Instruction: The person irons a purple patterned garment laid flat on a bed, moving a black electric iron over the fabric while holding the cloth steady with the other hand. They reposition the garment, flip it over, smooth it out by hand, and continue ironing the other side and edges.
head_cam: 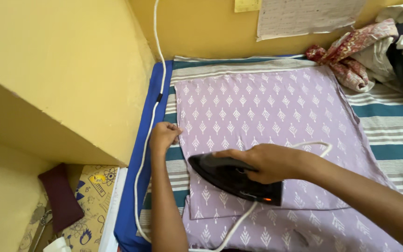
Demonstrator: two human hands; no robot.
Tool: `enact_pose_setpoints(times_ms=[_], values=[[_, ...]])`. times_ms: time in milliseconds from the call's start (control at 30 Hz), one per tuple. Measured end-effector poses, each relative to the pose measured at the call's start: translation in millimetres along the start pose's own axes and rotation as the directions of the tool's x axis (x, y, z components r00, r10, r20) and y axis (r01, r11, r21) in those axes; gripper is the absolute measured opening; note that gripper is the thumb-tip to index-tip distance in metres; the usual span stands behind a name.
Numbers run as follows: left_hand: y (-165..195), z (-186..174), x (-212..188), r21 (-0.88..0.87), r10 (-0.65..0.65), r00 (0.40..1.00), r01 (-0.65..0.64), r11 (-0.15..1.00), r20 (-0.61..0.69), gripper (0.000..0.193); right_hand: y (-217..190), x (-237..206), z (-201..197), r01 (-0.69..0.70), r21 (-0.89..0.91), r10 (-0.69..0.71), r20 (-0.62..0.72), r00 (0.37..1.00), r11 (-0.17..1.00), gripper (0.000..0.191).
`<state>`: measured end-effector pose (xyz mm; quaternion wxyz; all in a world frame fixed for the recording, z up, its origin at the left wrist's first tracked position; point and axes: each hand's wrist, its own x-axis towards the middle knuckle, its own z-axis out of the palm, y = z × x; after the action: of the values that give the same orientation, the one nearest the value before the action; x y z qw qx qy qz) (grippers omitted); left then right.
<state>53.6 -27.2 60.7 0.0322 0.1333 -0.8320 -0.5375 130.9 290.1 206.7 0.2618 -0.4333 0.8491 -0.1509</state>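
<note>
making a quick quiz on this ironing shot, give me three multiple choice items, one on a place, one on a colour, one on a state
1. Where does the left hand rest?
A. on the left edge of the lilac cloth
B. on the maroon pouch
C. on the wall papers

2. What colour is the iron?
A. white
B. black
C. blue

3. How is the right hand placed?
A. open, hovering above the iron
B. closed around the iron's handle
C. pulling the white cord

Answers:
1 A, the fingers press the patterned cloth's left border beside the striped sheet.
2 B, its body is black with a small orange light.
3 B, the fingers wrap the handle while the iron sits on the cloth.
</note>
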Motion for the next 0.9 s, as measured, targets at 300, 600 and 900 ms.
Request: enact_pose_setpoints(times_ms=[300, 600, 900], values=[[-13, -11, 10, -0.314, 0.004, 0.991, -0.046, 0.948, -0.134, 0.019, -4, 22, 9, 0.105, -0.018, -0.106, -0.115, 0.988, 0.994, 0.086], [-4, -26, 4, -0.350, -0.059, 0.996, 0.032, 0.936, -0.066, 0.030, -24, 51, 23, 0.100, -0.044, -0.109, -0.319, 0.941, 0.994, 0.078], [-14, -3, 9, -0.166, -0.013, 0.991, -0.010, 0.986, -0.134, 0.021, -21, -11, 35, -0.138, -0.085, 0.106, -0.311, 0.945, 0.987, 0.084]])
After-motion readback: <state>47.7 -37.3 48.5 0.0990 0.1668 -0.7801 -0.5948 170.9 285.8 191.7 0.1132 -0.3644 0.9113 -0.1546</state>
